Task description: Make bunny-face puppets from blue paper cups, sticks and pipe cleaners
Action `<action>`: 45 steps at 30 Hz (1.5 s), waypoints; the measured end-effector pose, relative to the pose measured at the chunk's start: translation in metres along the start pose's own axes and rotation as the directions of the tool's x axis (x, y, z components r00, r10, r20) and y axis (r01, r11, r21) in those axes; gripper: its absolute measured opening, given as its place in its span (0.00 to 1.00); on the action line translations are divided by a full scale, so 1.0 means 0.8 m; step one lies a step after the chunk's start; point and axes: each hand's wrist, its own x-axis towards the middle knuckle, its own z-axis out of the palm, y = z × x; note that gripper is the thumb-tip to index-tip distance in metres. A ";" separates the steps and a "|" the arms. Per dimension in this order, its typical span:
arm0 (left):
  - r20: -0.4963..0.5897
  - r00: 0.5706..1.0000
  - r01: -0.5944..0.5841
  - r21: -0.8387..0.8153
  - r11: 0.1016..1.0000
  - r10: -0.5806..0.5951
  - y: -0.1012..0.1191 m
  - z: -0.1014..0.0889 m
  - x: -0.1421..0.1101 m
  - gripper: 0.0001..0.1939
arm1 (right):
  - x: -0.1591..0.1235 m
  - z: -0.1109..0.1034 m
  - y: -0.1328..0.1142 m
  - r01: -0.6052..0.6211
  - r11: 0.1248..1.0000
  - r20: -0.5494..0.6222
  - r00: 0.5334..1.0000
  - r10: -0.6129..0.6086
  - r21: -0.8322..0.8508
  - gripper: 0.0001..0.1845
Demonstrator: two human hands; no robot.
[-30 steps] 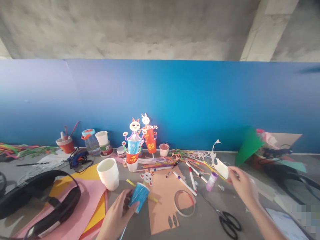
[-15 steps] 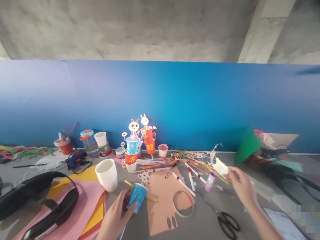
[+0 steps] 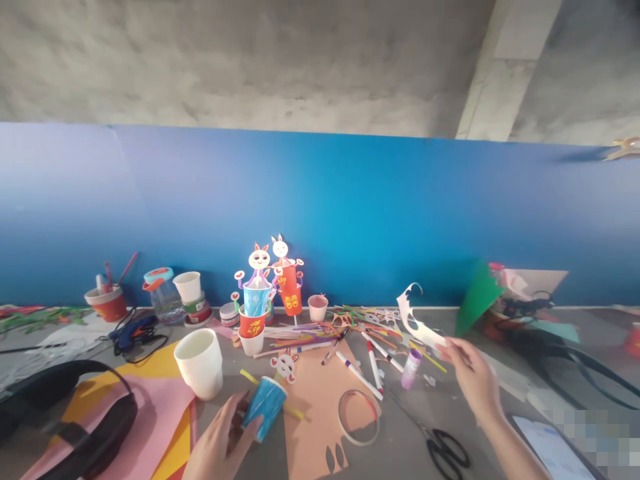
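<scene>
My left hand [image 3: 223, 433] is closed round a small blue paper cup [image 3: 265, 405], tilted, with a white rabbit face cutout [image 3: 284, 367] standing out of its top and yellow strips at its sides. In my right hand [image 3: 470, 373] I pinch a white paper scrap [image 3: 423, 331] with ragged cut-out edges, raised above the table at the right. A glue stick [image 3: 411, 369] with a purple cap stands just left of that hand. Under and beside the blue cup lies an orange paper sheet [image 3: 310, 433] with leaf-shaped holes near its front edge.
Finished cup rabbits [image 3: 257, 300] stand at the back by the blue partition [image 3: 350, 213]. Several markers [image 3: 359, 375], a tape roll [image 3: 359, 418] and black scissors [image 3: 445, 453] lie in the middle and right. Stacked white cups [image 3: 199, 363] and headphones [image 3: 95, 427] are at the left; a phone [image 3: 550, 447] lies front right.
The camera view has turned slightly right, so the scene sits further left. The white scrap in my right hand has swung a little; both hands keep their holds.
</scene>
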 end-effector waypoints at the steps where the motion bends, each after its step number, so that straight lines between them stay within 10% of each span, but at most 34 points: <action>1: 0.010 1.000 0.003 -0.021 1.000 -0.003 0.002 0.000 0.000 0.19 | 0.000 -0.001 -0.005 0.002 1.000 -0.024 1.000 -0.002 0.018 0.22; 10: -0.029 0.999 0.016 0.031 0.999 -0.015 0.007 -0.004 0.002 0.22 | -0.053 -0.003 -0.099 0.251 0.961 -0.037 0.968 -0.248 0.116 0.19; 16: -0.141 0.989 0.033 -0.009 0.999 -0.034 0.043 -0.029 0.029 0.18 | -0.104 0.020 -0.115 0.585 0.811 0.194 0.797 -0.572 -0.017 0.10; 24: -0.166 0.982 -0.093 -0.010 0.996 0.090 0.074 -0.035 0.043 0.14 | -0.163 0.052 -0.133 0.745 0.658 0.339 0.596 -0.728 0.105 0.10; 28: -0.486 0.836 -0.195 0.170 0.966 0.254 0.070 -0.054 0.039 0.11 | -0.179 0.064 -0.132 0.792 0.596 0.320 0.536 -0.782 0.132 0.10; 31: -0.618 0.748 -0.124 0.225 0.967 0.240 0.049 -0.072 0.050 0.32 | -0.184 0.068 -0.126 0.796 0.595 0.315 0.538 -0.781 0.116 0.10; 36: -0.461 0.880 0.109 -0.031 0.994 -0.111 -0.009 -0.077 0.072 0.54 | -0.182 0.069 -0.111 0.764 0.639 0.299 0.592 -0.748 0.088 0.09; 40: -0.266 0.938 0.179 -0.179 0.967 -0.222 -0.037 -0.069 0.078 0.51 | -0.176 0.064 -0.102 0.762 0.646 0.253 0.616 -0.746 0.048 0.10; 45: -0.308 0.933 0.169 -0.077 0.983 -0.185 -0.049 -0.067 0.092 0.40 | -0.176 0.064 -0.097 0.783 0.619 0.256 0.613 -0.747 -0.066 0.11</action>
